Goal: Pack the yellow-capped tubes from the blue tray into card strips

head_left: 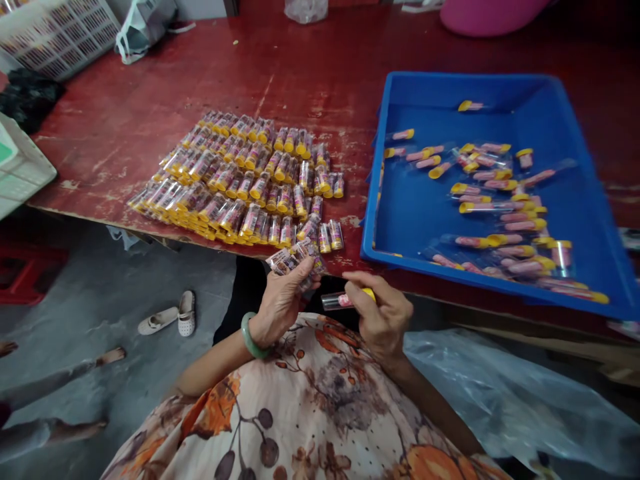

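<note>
L hand [283, 300] clenched on labelled tube bundle [296, 261] at table edge [100, 220]; R hand [383, 317] grasping single clear tube [343, 301]. Risk: bundle overfilled, tubes could be dropped to floor; stacked rows [240, 180] nearby could be knocked.

You wear a loose garment [310, 413] of pale cream cloth, printed all over with large orange and rust flowers, grey-brown leaves and thin dark stems ending in round plum-coloured berries. The print runs right across your lap and front. Both your forearms are bare, with no sleeves reaching them. On your left wrist sits a smooth, rounded jade-green bangle [249, 337], plain and unmarked. Your hands carry no gloves or rings that show.
</note>
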Motion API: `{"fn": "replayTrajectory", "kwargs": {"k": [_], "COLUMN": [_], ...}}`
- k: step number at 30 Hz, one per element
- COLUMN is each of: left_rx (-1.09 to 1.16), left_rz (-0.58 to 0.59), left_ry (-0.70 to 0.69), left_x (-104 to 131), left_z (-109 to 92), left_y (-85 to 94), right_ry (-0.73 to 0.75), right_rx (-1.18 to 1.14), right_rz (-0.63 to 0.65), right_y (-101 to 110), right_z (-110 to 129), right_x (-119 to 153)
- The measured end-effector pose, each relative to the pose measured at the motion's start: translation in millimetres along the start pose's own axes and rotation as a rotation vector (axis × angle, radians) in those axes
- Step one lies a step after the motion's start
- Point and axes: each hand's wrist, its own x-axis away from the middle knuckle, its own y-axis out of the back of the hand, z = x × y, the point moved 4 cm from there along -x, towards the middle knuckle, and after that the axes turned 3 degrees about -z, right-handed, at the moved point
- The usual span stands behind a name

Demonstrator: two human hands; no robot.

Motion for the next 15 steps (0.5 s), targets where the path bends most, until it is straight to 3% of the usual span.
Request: {"fn": "replayTrajectory", "kwargs": {"k": [3,6,10,15], "left_rx": [-0.032,-0.062,-0.135,-0.124], "left_rz": [0.052,0.090,0.081,0.089], "left_ry": [-0.024,-0.001,0.032,0.027], "left_x": [5,8,4,1], "left_z": [4,5,2,-2], "left_y": [-3.1,-5.9,-2.7,-0.4], "right_ry": [-0.396,-0.567,-0.601,-0.471], "right_rx": [-0.176,-0.332,-0.398,-0.263], "right_rz": [0.119,0.170,0.250,0.273], "right_y": [-10,-19,-20,1], "right_z": [-17,-27,-28,-30], "right_x": [-2,-5,-14,-20]}}
